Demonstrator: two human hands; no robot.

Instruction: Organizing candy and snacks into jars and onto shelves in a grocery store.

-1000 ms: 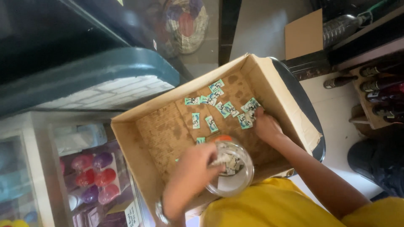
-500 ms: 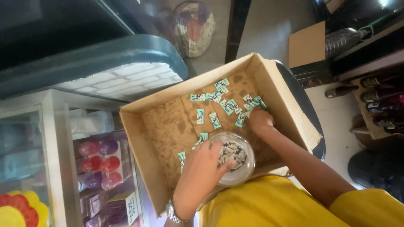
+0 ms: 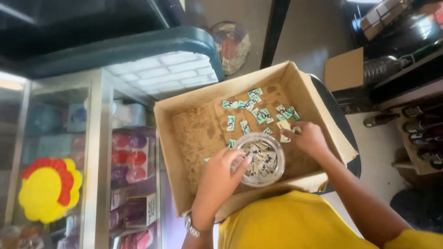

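With our left hand (image 3: 221, 177) gripping the clear jar (image 3: 259, 159) and our right hand (image 3: 308, 137) pinching a sachet (image 3: 284, 126), we risk tipping the jar inside the cardboard box (image 3: 184, 110).

Clear round jar (image 3: 261, 160) upright in cardboard box, holding small packets (image 3: 258, 110)

Cardboard box (image 3: 184, 138) with scattered sachets (image 3: 258, 113), clear jar (image 3: 260, 161)

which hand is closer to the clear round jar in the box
Left. The left hand grips the rim of the clear round jar; the right hand is apart, up to its right, on the small packets.
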